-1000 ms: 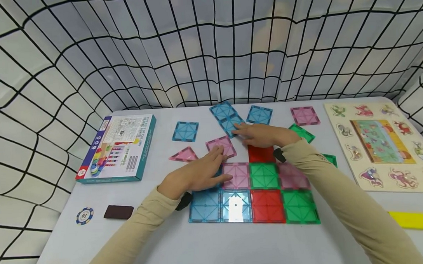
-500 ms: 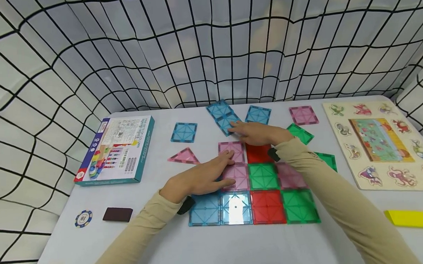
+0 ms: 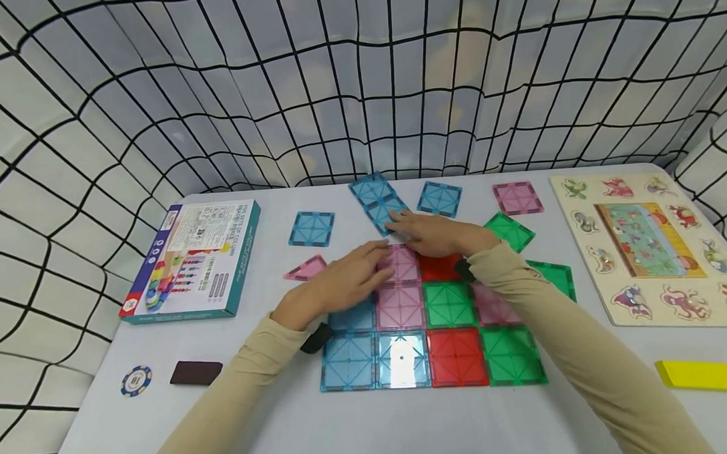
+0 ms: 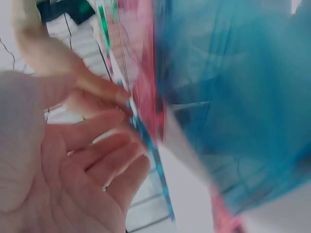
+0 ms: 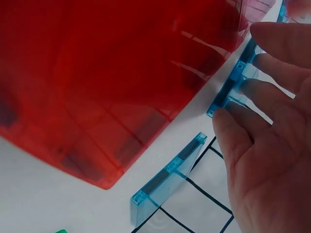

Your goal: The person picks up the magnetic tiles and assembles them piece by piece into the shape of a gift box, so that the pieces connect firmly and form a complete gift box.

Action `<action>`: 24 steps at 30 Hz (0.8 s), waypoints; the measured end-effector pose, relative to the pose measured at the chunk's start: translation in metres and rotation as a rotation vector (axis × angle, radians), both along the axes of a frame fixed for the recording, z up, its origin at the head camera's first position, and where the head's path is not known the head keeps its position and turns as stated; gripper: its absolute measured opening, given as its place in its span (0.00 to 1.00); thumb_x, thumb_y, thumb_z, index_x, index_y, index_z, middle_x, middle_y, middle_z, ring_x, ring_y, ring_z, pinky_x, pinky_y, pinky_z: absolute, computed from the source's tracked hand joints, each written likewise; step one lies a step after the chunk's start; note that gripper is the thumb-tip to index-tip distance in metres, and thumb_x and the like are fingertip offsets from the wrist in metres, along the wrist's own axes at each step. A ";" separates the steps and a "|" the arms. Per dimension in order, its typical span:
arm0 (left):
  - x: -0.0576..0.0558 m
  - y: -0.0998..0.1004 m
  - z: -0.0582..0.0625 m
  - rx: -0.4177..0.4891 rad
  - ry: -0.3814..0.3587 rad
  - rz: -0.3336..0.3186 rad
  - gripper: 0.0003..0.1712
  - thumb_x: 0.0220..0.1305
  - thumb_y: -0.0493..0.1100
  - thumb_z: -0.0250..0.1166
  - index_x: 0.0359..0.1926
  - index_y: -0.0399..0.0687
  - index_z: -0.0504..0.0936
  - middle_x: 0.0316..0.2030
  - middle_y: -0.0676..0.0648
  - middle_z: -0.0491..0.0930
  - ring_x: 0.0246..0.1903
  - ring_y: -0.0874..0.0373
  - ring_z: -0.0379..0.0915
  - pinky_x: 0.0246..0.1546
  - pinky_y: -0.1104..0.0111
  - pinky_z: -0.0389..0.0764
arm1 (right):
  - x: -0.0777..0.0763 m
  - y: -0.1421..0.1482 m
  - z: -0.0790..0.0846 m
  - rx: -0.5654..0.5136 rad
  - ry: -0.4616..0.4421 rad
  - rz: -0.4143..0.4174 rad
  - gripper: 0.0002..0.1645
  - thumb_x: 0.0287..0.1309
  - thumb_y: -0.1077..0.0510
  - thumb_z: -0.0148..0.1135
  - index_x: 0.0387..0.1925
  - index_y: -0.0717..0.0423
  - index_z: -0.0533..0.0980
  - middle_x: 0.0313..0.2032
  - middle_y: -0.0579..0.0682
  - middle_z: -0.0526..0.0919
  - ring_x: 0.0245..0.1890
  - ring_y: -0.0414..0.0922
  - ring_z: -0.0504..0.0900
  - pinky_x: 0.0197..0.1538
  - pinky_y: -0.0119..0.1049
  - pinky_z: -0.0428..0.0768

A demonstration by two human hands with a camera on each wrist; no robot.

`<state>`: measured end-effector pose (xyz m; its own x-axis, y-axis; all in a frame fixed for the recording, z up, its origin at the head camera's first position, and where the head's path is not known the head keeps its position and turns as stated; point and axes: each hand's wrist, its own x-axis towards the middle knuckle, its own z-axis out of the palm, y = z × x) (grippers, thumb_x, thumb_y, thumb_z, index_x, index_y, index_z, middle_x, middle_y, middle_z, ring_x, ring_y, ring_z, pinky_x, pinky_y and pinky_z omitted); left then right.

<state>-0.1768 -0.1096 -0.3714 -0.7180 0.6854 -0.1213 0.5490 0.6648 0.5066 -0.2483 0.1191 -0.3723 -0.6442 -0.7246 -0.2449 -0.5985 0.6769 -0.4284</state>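
Several translucent square tiles lie edge to edge in rows; a green tile (image 3: 449,304) sits mid-block and a red tile (image 3: 458,357) is in the front row. My left hand (image 3: 341,278) is flat, its fingers at the pink tile (image 3: 405,262) in the back row. Just beyond that row, my right hand (image 3: 436,234) stretches its fingers over the near end of two joined blue tiles (image 3: 371,190). Beneath the right wrist shows the back-row red tile (image 5: 116,87). A blue tile (image 4: 233,97) fills much of the left wrist view, which is blurred.
Loose around the block are a pink triangle (image 3: 307,268), blue squares (image 3: 312,229), green tiles (image 3: 510,232) and a pink square (image 3: 517,198). A box (image 3: 190,260) stands left, a wooden puzzle board (image 3: 580,246) right. A chip (image 3: 136,380), a dark block (image 3: 196,372) and a yellow block (image 3: 702,375) lie nearer.
The tilted pink square has slid right and nearer, into line beside the back-row red tile. My left hand has shifted slightly away from me. My right hand stays by the joined blue tiles.
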 end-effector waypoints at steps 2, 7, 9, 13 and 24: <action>-0.013 -0.001 0.003 -0.031 0.050 0.056 0.33 0.84 0.50 0.48 0.76 0.29 0.63 0.79 0.32 0.54 0.79 0.39 0.51 0.76 0.47 0.59 | 0.000 0.000 -0.001 -0.014 -0.017 0.008 0.34 0.79 0.62 0.47 0.81 0.60 0.56 0.82 0.60 0.48 0.82 0.60 0.44 0.80 0.58 0.49; -0.049 -0.004 0.006 -0.133 0.111 0.153 0.33 0.84 0.45 0.48 0.77 0.26 0.58 0.79 0.27 0.49 0.79 0.35 0.46 0.77 0.45 0.56 | -0.001 0.001 -0.001 -0.060 -0.050 -0.001 0.30 0.80 0.57 0.48 0.78 0.58 0.63 0.81 0.56 0.53 0.82 0.57 0.48 0.80 0.57 0.52; -0.065 -0.005 0.004 -0.158 0.096 0.185 0.33 0.84 0.44 0.48 0.77 0.25 0.56 0.79 0.24 0.46 0.80 0.33 0.43 0.77 0.45 0.54 | -0.004 0.001 0.000 -0.113 -0.043 -0.026 0.28 0.79 0.57 0.52 0.75 0.61 0.69 0.79 0.58 0.61 0.80 0.57 0.57 0.79 0.56 0.58; -0.090 -0.005 0.000 -0.195 0.033 0.259 0.36 0.85 0.47 0.46 0.79 0.24 0.50 0.79 0.22 0.41 0.80 0.30 0.36 0.78 0.43 0.51 | -0.010 -0.005 -0.004 -0.212 -0.011 -0.124 0.28 0.74 0.58 0.62 0.69 0.66 0.73 0.72 0.64 0.71 0.71 0.59 0.71 0.73 0.53 0.70; -0.138 -0.015 -0.007 -0.148 -0.021 0.364 0.44 0.81 0.51 0.57 0.80 0.28 0.49 0.80 0.30 0.50 0.79 0.36 0.47 0.77 0.45 0.55 | -0.013 -0.026 -0.007 -0.085 0.074 -0.260 0.36 0.71 0.50 0.66 0.72 0.66 0.71 0.75 0.67 0.65 0.77 0.61 0.62 0.78 0.53 0.62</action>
<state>-0.3149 -0.1251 -0.3787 -0.9070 0.3605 -0.2176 0.2544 0.8809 0.3992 -0.2608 0.0936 -0.3788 -0.8250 -0.5487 -0.1356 -0.4412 0.7751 -0.4523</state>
